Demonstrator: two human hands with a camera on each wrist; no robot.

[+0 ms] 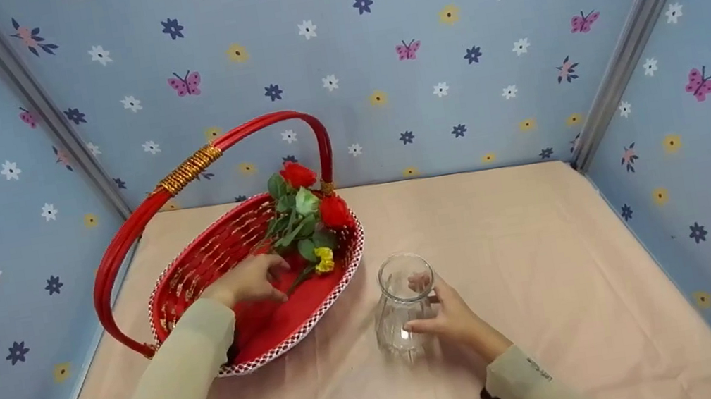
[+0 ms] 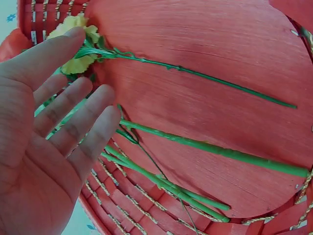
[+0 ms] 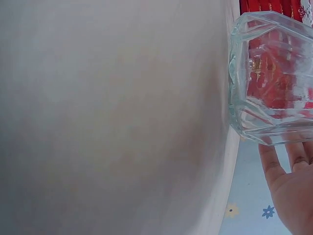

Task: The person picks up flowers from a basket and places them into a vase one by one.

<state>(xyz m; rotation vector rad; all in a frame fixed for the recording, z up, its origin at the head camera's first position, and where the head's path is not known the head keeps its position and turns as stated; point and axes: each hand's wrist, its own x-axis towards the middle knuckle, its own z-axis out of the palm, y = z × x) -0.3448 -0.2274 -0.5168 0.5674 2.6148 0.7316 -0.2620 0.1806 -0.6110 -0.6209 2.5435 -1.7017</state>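
My left hand (image 1: 247, 282) reaches into a red woven basket (image 1: 301, 328), its fingers loosely spread and holding nothing. Close to its thumb in the left wrist view is a yellow flower (image 2: 76, 27) on a thin green stem (image 2: 215, 79). Thicker green stems (image 2: 230, 152) lie on the basket floor past the fingertips. Red roses (image 1: 334, 211) and a pale green bloom (image 1: 307, 203) rest against the basket's far right side. My right hand (image 1: 454, 319) grips a clear glass vase (image 1: 391, 326) round its right side. In the right wrist view the vase's thick base (image 3: 238, 73) shows, with fingers beneath it.
A tall red handle (image 1: 139, 227) bound with gold cord arches over the basket. Pale cloth (image 1: 510, 232) covers the table. Blue flowered panels (image 1: 339, 52) enclose the back and both sides.
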